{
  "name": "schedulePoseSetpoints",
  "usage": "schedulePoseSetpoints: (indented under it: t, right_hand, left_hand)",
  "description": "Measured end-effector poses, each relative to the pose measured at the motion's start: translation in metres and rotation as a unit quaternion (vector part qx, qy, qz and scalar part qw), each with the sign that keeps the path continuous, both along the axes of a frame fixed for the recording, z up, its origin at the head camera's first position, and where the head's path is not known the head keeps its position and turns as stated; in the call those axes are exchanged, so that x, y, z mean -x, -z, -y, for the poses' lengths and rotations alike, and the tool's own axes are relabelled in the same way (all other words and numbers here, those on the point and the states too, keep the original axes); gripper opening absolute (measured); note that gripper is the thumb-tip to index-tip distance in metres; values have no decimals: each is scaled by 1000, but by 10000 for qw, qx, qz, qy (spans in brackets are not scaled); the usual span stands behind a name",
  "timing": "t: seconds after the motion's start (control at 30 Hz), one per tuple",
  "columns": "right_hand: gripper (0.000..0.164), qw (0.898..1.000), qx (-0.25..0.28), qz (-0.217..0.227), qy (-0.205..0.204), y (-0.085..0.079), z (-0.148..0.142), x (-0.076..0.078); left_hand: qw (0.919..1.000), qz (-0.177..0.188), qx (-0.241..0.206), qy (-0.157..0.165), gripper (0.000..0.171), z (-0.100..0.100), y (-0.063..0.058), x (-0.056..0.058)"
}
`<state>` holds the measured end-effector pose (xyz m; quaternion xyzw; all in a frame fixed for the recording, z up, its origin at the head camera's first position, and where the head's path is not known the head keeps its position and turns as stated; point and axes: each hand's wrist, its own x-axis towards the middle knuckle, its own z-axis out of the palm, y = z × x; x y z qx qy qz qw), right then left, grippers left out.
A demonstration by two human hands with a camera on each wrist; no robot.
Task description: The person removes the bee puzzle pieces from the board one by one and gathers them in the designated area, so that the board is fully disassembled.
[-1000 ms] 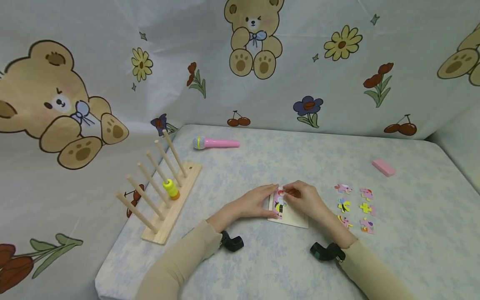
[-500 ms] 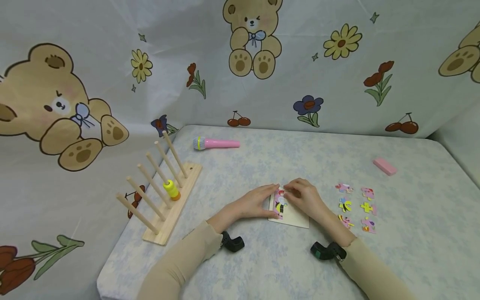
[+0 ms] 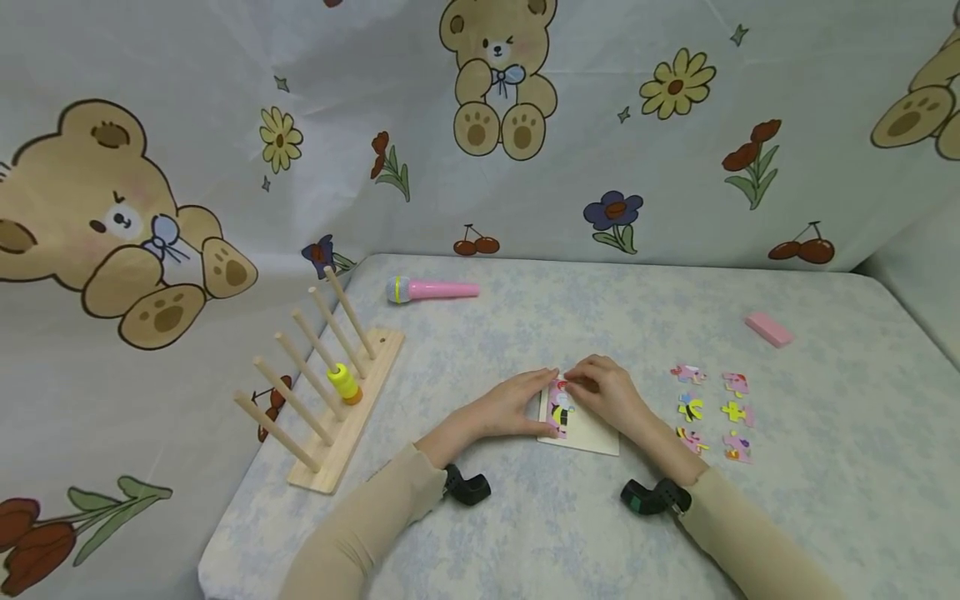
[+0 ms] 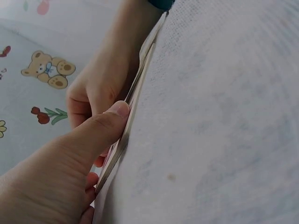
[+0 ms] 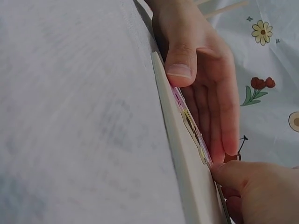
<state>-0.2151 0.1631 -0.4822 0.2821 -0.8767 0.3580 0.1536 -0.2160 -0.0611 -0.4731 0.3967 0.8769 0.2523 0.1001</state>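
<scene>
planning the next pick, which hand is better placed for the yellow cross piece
Likely right: the right hand is nearer the yellow cross piece; the left hand touches the puzzle board, farther off.

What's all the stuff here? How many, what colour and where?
Puzzle board: one, cream, mid-table.
Pieces on the board: count unclear, multicoloured, board's left side.
Loose pieces: six, multicoloured, right of the board.
Peg stand: one, light wood, table's left.
Pegs: six, light wood, on the stand.
Rings: count unclear, yellow above orange, around one peg.
Microphone: one, pink and grey, back left.
Block: one, pink, back right.
Table: one, bluish white, underneath.
Backdrop: one, white with printed bears, behind.
Wrist cameras: two, black, one per wrist.
Sleeves: two, beige, on both arms.
Left hand: one, bare, holding the board's left side.
Right hand: one, bare, touching pieces on the board.
</scene>
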Motion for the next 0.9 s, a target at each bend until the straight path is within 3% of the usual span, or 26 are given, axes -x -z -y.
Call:
schedulePoseSetpoints:
  t: [0.13, 0.4, 0.9]
  right_hand:
    - [12, 9998, -147, -112, -55, 0, 1, 0]
    - [13, 9901, -846, -1101, -189, -1, 4, -1]
    - [11, 9856, -934, -1386, -241, -4, 5, -1]
  left_hand:
    - [10000, 57, -16, -34, 93, 0, 0, -1]
    - [10000, 22, -46, -3, 92, 0, 1, -1]
    - [10000, -11, -32, -4, 92, 0, -1, -1]
